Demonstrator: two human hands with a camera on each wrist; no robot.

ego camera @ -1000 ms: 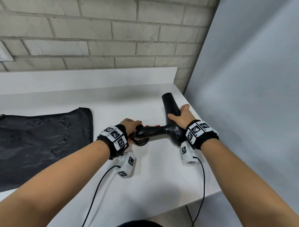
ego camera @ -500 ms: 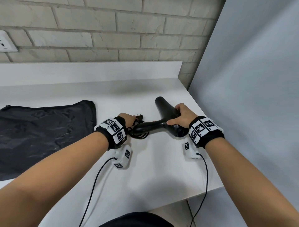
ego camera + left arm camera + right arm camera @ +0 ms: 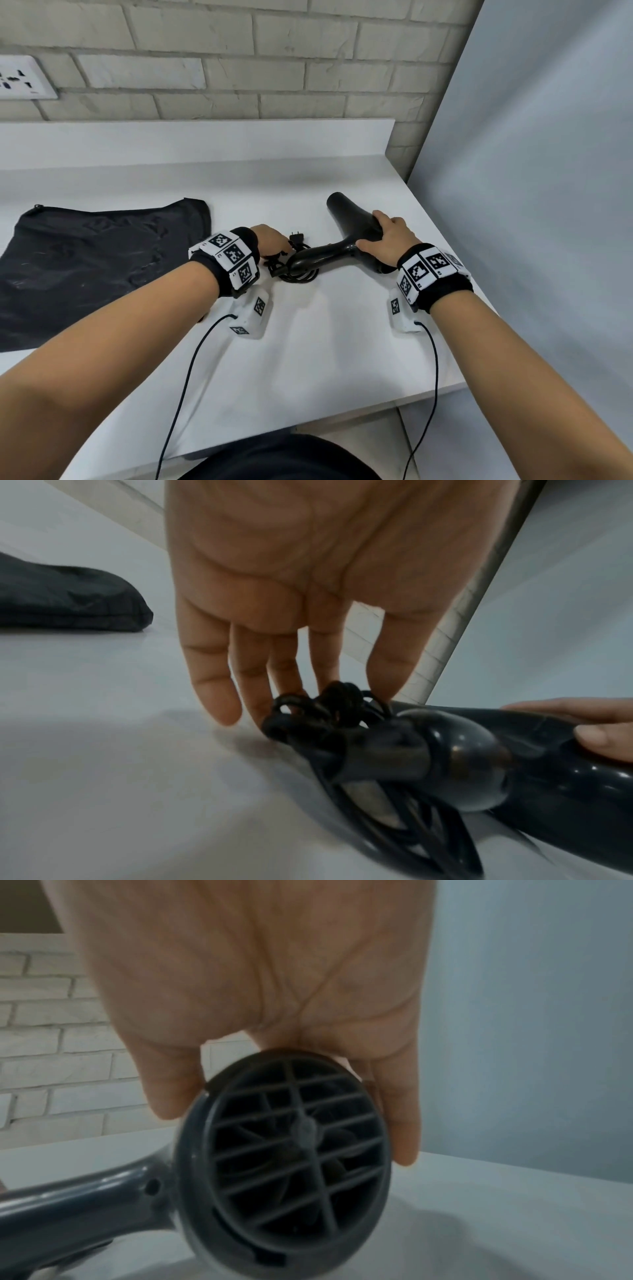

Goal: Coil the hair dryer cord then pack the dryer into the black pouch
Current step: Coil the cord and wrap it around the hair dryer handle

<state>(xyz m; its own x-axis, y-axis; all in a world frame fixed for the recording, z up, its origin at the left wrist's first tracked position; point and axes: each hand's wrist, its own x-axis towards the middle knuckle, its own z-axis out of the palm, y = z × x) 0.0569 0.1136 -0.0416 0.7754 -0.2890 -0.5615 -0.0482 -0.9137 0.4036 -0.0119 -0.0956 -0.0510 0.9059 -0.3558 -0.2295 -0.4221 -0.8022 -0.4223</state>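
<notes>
The black hair dryer (image 3: 346, 233) lies on the white counter (image 3: 308, 342), nozzle pointing away, handle pointing left. My right hand (image 3: 387, 236) grips its barrel, thumb on one side and fingers on the other, just ahead of the rear grille (image 3: 294, 1139). The cord (image 3: 298, 270) is bundled in loops at the handle's end, with the plug (image 3: 296, 236) sticking out behind. My left hand (image 3: 270, 240) hovers over the bundle; its straight, spread fingers (image 3: 253, 691) touch the cord (image 3: 325, 710) with their tips. The black pouch (image 3: 96, 260) lies flat at the left.
A brick wall with a socket plate (image 3: 20, 82) runs behind the counter's raised back ledge. A grey panel (image 3: 531, 205) closes the right side, close to the dryer. The counter's front edge runs near my body. Thin sensor cables hang from both wrists.
The dryer has shifted a little to the left on the counter. My left hand has loosened from the cord bundle, and the plug has come into view beside it.
</notes>
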